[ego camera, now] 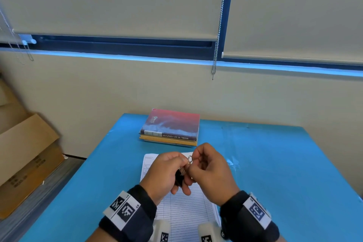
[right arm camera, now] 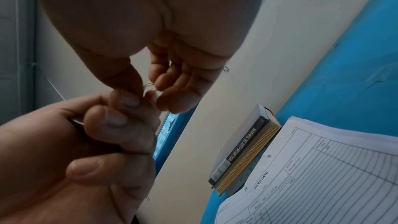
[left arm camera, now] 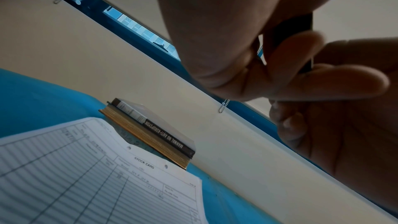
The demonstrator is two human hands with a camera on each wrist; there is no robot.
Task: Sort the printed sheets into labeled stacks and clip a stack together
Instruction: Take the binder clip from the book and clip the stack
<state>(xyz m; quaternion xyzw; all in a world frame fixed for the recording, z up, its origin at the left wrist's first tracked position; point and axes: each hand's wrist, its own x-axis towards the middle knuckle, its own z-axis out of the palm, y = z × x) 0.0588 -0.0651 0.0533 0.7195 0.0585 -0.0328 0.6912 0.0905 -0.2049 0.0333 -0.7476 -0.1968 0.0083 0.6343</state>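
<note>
A stack of printed sheets (ego camera: 184, 208), lined forms headed STOCK CARD (left arm camera: 86, 185) (right arm camera: 323, 176), lies on the blue table in front of me. Both hands are raised just above it and meet over its far end. My left hand (ego camera: 167, 171) holds a black binder clip (ego camera: 179, 178) in its curled fingers; the clip's dark body (left arm camera: 290, 28) shows between finger and thumb. My right hand (ego camera: 208, 167) pinches the clip's silver wire handles (ego camera: 189, 160), which show as a thin wire loop (right arm camera: 148, 84) between the fingertips.
Two stacked books (ego camera: 170, 127) lie at the table's far edge against the wall, just beyond the sheets. Cardboard boxes (ego camera: 25, 159) stand on the floor to the left. A blind's bead chain (ego camera: 218, 45) hangs on the wall. The blue table (ego camera: 275, 163) spreads right of the sheets.
</note>
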